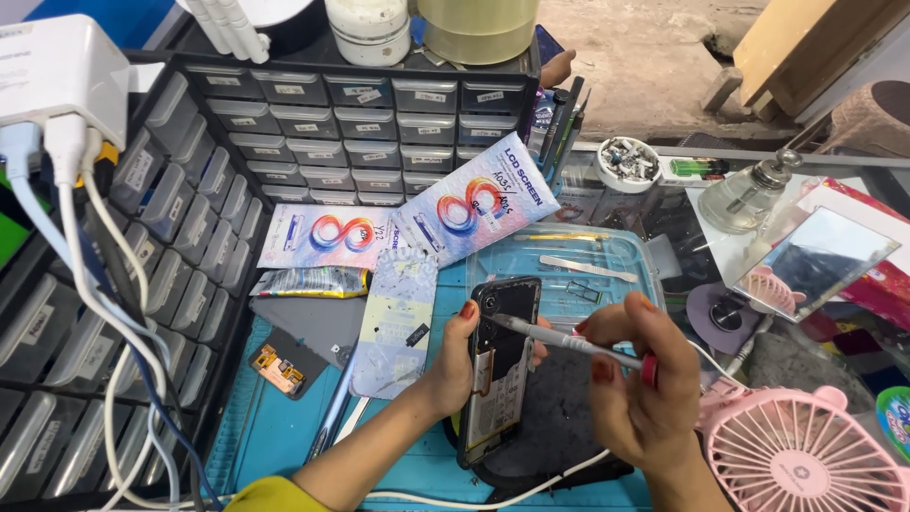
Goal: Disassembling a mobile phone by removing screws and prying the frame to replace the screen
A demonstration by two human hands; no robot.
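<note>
Your left hand [455,365] grips the opened phone [500,365] upright over the blue mat [275,427], steadying it, while your right hand [635,393] pinches the pen-like tool [559,337], tip at the phone's top.

Two flat white rectangular packages [327,237] [479,199] with swirling red-blue-orange motifs are leaning against the grey drawer cabinet [360,123], whose drawer fronts are carrying small white labels [364,93], while a crumpled yellow pouch [311,282] is lying just below the left package and a red box [877,275] is sitting at the far right.
</note>
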